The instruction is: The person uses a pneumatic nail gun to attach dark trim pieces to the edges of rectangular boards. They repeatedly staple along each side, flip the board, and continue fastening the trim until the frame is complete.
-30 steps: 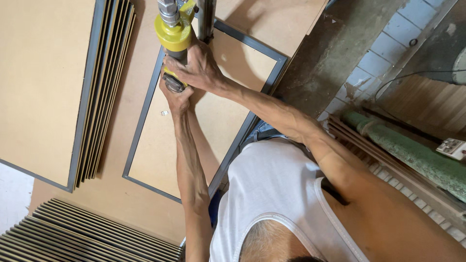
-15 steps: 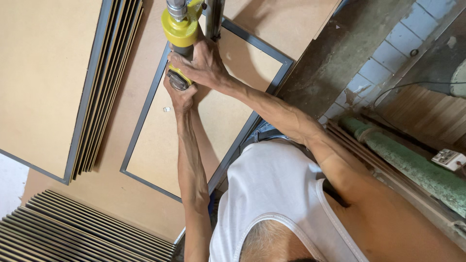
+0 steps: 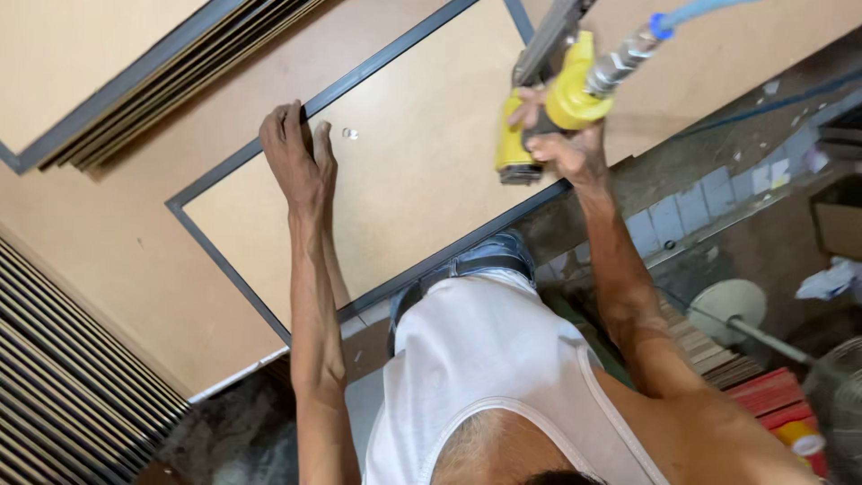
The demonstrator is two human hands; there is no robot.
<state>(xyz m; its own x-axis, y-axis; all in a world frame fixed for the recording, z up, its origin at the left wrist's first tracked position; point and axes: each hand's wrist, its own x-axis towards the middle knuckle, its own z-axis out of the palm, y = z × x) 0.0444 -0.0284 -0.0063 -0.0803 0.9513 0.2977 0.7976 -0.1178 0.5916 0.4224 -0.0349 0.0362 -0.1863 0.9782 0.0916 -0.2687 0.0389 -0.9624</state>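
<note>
On framed board (image 3: 422, 180): left hand (image 3: 296, 162) flat, grip empty; right hand (image 3: 566, 148) grip holding yellow nail gun (image 3: 539, 126).

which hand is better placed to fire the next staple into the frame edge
Right, probably. The right hand already grips the yellow nail gun, its nose at the near edge of the dark frame. The left hand lies flat on the far edge, holding no tool.

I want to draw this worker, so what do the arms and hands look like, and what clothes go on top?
Both arms are bare to the shoulder, with no sleeves. The left hand and right hand wear no gloves, and no watch or rings show. The only top is a white sleeveless vest with rounded armholes, worn with blue jeans.
</note>
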